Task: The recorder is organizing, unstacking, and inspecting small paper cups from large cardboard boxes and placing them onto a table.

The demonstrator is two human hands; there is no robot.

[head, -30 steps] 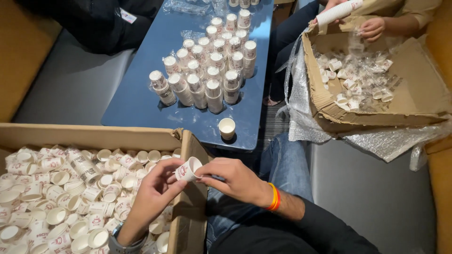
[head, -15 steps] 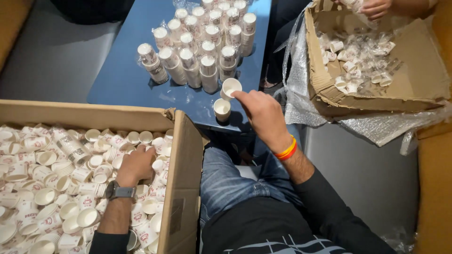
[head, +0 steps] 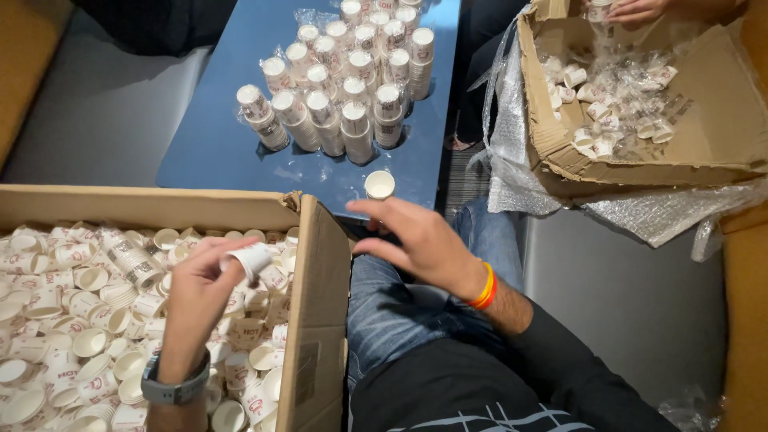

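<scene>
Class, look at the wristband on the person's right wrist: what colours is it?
The wristband is orange and yellow with a red edge, seen in the head view, on the right hand.

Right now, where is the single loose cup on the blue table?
The single cup stands at the blue table's near edge, just beyond the right hand.

The person is wearing blue jeans point(head: 400, 312), a dark top point(head: 496, 392) with pale lines, a grey watch point(head: 174, 388) on the left wrist, and an orange band point(head: 485, 286) on the right.
</scene>
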